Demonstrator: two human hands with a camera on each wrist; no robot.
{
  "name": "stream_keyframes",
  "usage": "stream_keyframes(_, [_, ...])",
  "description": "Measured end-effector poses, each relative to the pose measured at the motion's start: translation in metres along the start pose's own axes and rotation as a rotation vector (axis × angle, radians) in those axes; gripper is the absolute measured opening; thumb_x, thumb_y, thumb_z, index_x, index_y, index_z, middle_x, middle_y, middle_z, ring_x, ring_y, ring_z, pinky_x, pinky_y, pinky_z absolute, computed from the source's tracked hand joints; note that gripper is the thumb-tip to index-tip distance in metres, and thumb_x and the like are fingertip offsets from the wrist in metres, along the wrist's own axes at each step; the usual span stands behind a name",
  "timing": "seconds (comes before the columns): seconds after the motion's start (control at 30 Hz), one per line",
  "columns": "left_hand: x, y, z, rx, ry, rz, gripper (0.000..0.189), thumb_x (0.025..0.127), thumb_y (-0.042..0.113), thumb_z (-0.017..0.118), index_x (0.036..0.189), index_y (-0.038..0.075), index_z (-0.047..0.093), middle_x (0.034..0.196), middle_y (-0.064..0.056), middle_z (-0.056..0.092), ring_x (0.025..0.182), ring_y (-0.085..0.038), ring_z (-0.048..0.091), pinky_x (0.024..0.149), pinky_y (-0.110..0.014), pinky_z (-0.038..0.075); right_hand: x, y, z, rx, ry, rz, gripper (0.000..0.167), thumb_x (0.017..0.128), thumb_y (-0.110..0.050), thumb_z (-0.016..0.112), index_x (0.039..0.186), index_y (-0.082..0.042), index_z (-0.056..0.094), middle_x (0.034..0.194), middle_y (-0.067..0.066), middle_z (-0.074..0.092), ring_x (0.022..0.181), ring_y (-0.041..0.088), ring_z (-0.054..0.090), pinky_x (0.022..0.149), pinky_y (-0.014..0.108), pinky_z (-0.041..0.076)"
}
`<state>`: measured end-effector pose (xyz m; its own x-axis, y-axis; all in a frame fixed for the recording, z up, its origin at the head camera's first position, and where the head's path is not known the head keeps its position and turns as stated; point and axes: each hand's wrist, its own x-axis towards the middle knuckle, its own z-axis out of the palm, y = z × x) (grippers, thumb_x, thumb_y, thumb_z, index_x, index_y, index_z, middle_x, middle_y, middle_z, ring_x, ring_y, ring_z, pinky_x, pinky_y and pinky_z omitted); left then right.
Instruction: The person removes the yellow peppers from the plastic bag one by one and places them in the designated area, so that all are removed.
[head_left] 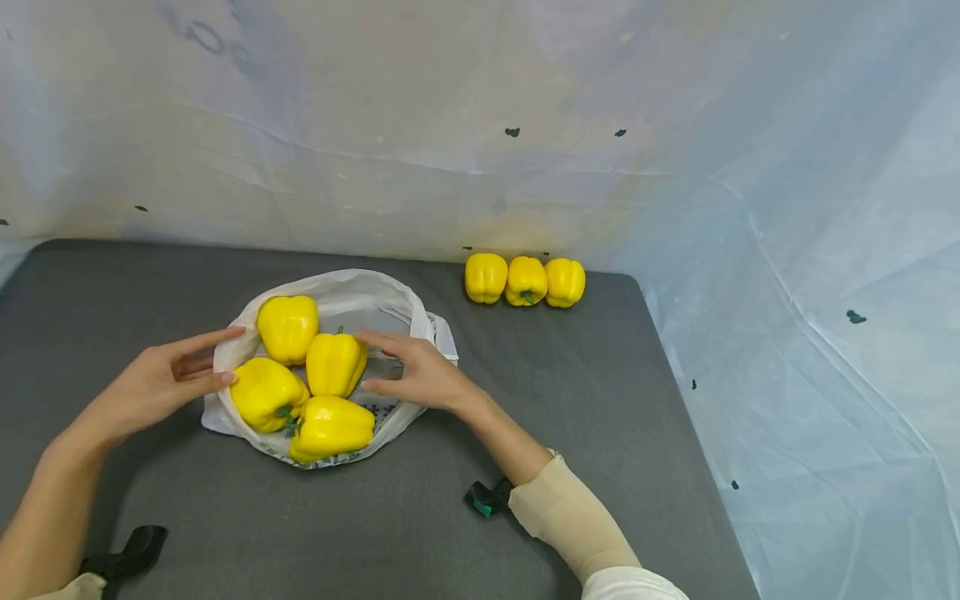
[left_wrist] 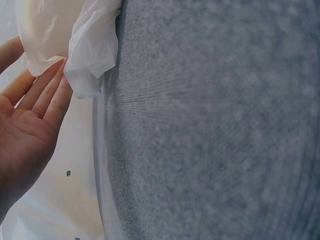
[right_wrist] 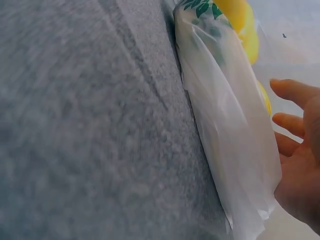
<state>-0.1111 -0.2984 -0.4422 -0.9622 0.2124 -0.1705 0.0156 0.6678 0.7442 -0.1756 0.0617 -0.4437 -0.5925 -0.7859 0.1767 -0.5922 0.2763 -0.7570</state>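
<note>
A white plastic bag [head_left: 365, 287] lies spread wide on the left half of the table. Inside it are several yellow bell peppers, among them one at the back [head_left: 288, 328], one in the middle [head_left: 335, 364] and one at the front [head_left: 334, 428]. My left hand [head_left: 153, 379] rests against the bag's left rim, fingers fairly straight on the plastic [left_wrist: 92, 50] in the left wrist view. Over the bag's right side, my right hand [head_left: 427, 372] has its fingers spread beside the middle pepper, holding nothing.
Three more yellow bell peppers [head_left: 526, 282] stand in a row near the table's back edge. The dark grey table [head_left: 570, 400] is bordered by pale plastic sheeting [head_left: 420, 125] behind and on the right. Black wrist mounts [head_left: 491, 497] sit by both forearms.
</note>
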Motion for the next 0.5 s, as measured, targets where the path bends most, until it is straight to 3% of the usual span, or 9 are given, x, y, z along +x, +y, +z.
stream_keyframes(0.1, [0.0,0.001,-0.001,-0.006,0.0,0.005,0.07,0.095,0.032,0.069,0.154,0.011,0.038,0.15,-0.032,0.037,0.12,-0.038,0.056,0.072,-0.012,0.048,0.004,-0.001,0.002,-0.016,-0.008,-0.003,0.068,0.092,-0.022,0.073,0.151,-0.009,0.042,0.153,0.003,0.044,0.14,0.007,0.039,0.109,0.018,0.035])
stream_keyframes(0.17, [0.0,0.001,-0.001,-0.005,0.003,0.006,0.069,0.094,0.032,0.07,0.153,0.012,0.039,0.149,-0.032,0.038,0.116,-0.025,0.059,0.072,-0.012,0.048,0.006,-0.001,0.002,-0.026,-0.013,-0.007,0.07,0.091,-0.022,0.074,0.152,-0.008,0.04,0.154,0.003,0.043,0.14,0.007,0.039,0.109,0.018,0.035])
stream_keyframes(0.27, [0.0,0.0,-0.002,-0.003,0.002,0.003,0.069,0.094,0.033,0.07,0.153,0.012,0.04,0.149,-0.032,0.039,0.115,-0.021,0.06,0.072,-0.012,0.048,0.01,-0.001,0.004,-0.048,-0.015,-0.009,0.074,0.09,-0.021,0.076,0.152,-0.008,0.039,0.154,0.005,0.043,0.14,0.008,0.039,0.109,0.018,0.034])
stream_keyframes(0.33, [0.0,0.0,-0.001,-0.001,-0.001,0.0,0.07,0.094,0.033,0.07,0.153,0.012,0.039,0.149,-0.033,0.039,0.117,-0.029,0.06,0.071,-0.012,0.048,0.012,0.0,0.005,-0.072,-0.021,-0.009,0.076,0.089,-0.022,0.077,0.153,-0.007,0.037,0.154,0.005,0.042,0.14,0.008,0.039,0.109,0.017,0.034])
stream_keyframes(0.4, [0.0,0.0,-0.001,-0.003,-0.007,-0.004,0.07,0.095,0.034,0.069,0.154,0.011,0.038,0.149,-0.033,0.037,0.121,-0.044,0.055,0.072,-0.012,0.048,0.014,0.0,0.006,-0.093,-0.025,-0.01,0.079,0.088,-0.023,0.078,0.153,-0.007,0.036,0.154,0.005,0.042,0.14,0.009,0.038,0.109,0.017,0.033])
stream_keyframes(0.5, [0.0,-0.001,-0.001,-0.003,-0.009,-0.003,0.071,0.095,0.033,0.068,0.154,0.01,0.037,0.15,-0.034,0.036,0.123,-0.052,0.05,0.072,-0.012,0.047,0.017,0.001,0.007,-0.116,-0.033,-0.007,0.082,0.087,-0.026,0.078,0.154,-0.006,0.034,0.155,0.004,0.042,0.141,0.008,0.037,0.11,0.017,0.032])
